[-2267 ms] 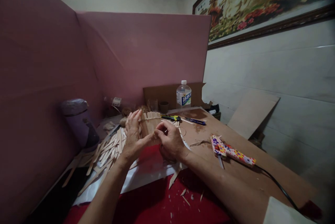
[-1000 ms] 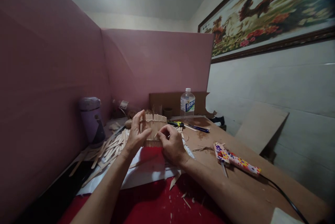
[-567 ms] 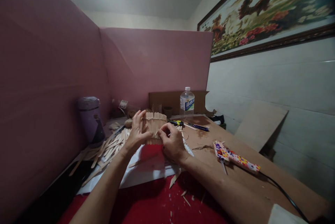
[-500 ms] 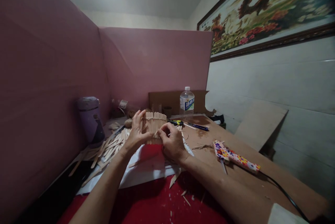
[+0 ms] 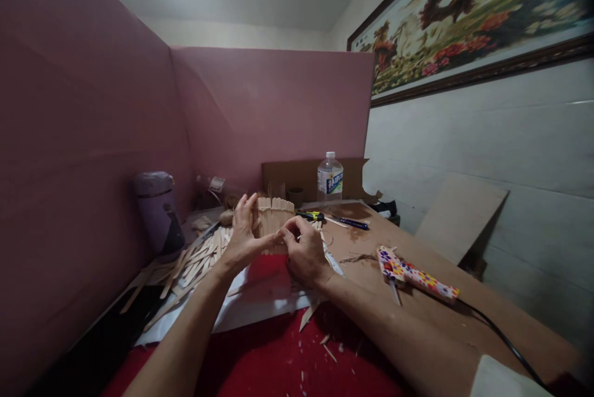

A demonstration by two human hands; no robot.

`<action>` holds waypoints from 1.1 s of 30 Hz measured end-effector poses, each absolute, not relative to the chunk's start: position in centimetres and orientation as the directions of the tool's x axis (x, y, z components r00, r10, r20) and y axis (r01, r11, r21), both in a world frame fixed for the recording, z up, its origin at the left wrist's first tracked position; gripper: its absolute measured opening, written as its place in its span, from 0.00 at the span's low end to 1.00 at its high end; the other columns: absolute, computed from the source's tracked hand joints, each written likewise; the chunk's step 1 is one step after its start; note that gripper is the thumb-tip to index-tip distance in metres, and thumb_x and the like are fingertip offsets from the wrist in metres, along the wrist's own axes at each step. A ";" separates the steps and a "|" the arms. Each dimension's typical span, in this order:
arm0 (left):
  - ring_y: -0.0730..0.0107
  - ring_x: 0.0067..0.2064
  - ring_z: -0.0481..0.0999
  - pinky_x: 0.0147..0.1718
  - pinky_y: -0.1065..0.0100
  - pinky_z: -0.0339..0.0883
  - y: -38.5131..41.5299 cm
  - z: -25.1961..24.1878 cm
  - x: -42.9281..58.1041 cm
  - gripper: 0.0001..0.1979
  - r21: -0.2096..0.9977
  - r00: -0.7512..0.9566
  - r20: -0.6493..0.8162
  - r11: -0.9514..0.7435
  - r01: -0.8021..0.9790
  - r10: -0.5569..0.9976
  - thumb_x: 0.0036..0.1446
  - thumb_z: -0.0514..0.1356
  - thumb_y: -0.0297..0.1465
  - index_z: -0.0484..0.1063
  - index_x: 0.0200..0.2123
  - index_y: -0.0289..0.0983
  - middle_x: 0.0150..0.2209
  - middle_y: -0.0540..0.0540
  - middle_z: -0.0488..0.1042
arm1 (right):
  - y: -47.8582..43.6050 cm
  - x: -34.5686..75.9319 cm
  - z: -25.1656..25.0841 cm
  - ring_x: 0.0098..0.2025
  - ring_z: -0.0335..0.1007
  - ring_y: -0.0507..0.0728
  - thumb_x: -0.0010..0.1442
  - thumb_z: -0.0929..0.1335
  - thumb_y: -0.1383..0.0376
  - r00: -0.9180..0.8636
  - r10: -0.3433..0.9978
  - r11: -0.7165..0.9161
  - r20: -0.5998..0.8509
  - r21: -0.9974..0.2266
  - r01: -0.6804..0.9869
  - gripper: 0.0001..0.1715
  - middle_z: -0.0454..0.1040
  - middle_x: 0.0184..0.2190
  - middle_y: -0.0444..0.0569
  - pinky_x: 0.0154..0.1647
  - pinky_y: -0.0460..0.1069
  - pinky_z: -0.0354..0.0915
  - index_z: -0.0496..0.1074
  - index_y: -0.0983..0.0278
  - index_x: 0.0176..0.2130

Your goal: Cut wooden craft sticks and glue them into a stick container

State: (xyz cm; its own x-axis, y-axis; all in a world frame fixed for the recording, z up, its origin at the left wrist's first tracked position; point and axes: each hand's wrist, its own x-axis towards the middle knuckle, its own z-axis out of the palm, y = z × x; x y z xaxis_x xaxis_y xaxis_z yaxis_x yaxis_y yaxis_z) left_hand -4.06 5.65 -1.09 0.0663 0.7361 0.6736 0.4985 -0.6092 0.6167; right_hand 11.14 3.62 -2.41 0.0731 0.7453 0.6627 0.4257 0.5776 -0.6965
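Note:
A small craft-stick holder [image 5: 275, 214], made of upright wooden sticks with a twine band near its top, is held up over the table. My left hand [image 5: 242, 237] grips its left side, fingers behind and thumb stretched across the lower front. My right hand [image 5: 306, 253] is closed in a pinch at the lower right front, its fingertips meeting my left thumb tip. What the right fingers pinch is too small to make out now. The holder's lower part is partly covered by both hands.
Loose craft sticks [image 5: 204, 255] lie left, before a purple tumbler [image 5: 159, 211]. A plastic bottle [image 5: 330, 179], a yellow-and-black cutter [image 5: 312, 216] and a dark blue pen [image 5: 351, 222] are farther back. A flowered glue gun [image 5: 413, 276] with a black cord lies right. Wood scraps [image 5: 308, 316] lie in front.
My right fingertips have closed in against my left thumb, and the pale bit seen between them is now hidden. The holder stays nearly in place; the view has shifted slightly.

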 end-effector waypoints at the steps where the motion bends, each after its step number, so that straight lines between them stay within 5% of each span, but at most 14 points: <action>1: 0.50 0.67 0.40 0.62 0.48 0.41 5.7 -1.2 -4.1 0.47 0.614 0.063 0.679 -0.614 0.496 0.731 0.40 0.67 0.47 0.51 0.62 0.44 0.66 0.39 0.42 | 3.7 11.2 -2.4 0.30 0.65 0.54 0.58 0.64 0.65 0.070 0.747 0.584 0.661 -0.702 0.408 0.08 0.70 0.26 0.45 0.31 0.47 0.58 0.66 0.62 0.27; 11: 0.48 0.67 0.43 0.62 0.47 0.40 6.2 -1.3 -4.3 0.49 0.624 0.044 0.683 -0.614 0.484 0.729 0.38 0.68 0.48 0.52 0.62 0.44 0.66 0.39 0.44 | 3.7 11.3 -2.8 0.32 0.65 0.55 0.55 0.66 0.68 0.048 0.716 0.632 0.696 -0.677 0.377 0.01 0.70 0.29 0.45 0.34 0.48 0.60 0.67 0.62 0.30; 24: 0.51 0.67 0.42 0.63 0.51 0.37 6.3 -1.1 -4.5 0.49 0.649 0.047 0.666 -0.610 0.456 0.744 0.37 0.68 0.47 0.52 0.61 0.42 0.65 0.39 0.44 | 4.5 12.8 -2.3 0.33 0.61 0.55 0.46 0.60 0.78 -0.265 0.514 0.826 0.816 -0.388 0.408 0.13 0.64 0.30 0.46 0.34 0.49 0.58 0.62 0.62 0.32; 33: 0.54 0.67 0.44 0.63 0.50 0.38 5.7 -0.5 -4.4 0.34 0.660 0.041 0.649 -0.589 0.468 0.760 0.52 0.57 0.44 0.54 0.61 0.42 0.64 0.40 0.47 | 4.6 13.3 -2.3 0.36 0.63 0.55 0.57 0.61 0.76 -0.277 0.444 0.859 0.852 -0.317 0.403 0.09 0.65 0.33 0.47 0.37 0.49 0.61 0.63 0.61 0.32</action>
State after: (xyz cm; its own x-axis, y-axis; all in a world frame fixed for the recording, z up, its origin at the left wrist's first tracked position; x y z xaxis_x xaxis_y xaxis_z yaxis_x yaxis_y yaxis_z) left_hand -4.38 5.73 -0.54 0.0409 0.7597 0.6490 0.4676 -0.5886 0.6595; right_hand 13.28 4.61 -2.29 -0.2770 0.4441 0.8521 0.4030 0.8587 -0.3165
